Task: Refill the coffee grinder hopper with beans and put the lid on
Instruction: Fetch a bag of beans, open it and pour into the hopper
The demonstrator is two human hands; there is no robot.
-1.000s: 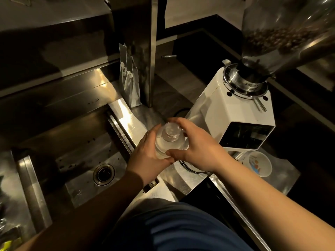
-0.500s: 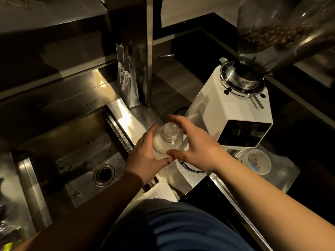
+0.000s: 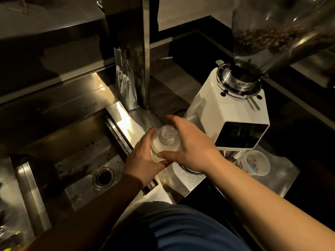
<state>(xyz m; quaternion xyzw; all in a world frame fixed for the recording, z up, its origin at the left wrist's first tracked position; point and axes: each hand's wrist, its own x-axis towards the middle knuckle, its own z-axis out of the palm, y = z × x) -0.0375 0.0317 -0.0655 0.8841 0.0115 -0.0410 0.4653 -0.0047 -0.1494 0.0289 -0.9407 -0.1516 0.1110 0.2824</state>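
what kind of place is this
Probably a cafe or coffee bar work counter. A white coffee grinder with a bean-filled hopper stands on a steel counter, beside a steel sink with a drain. A foil bag, perhaps of beans, leans behind.

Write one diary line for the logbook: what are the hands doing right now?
left hand: holds clear lid | right hand: holds same lid | hopper: part-filled with beans, on grinder | lid: not yet on
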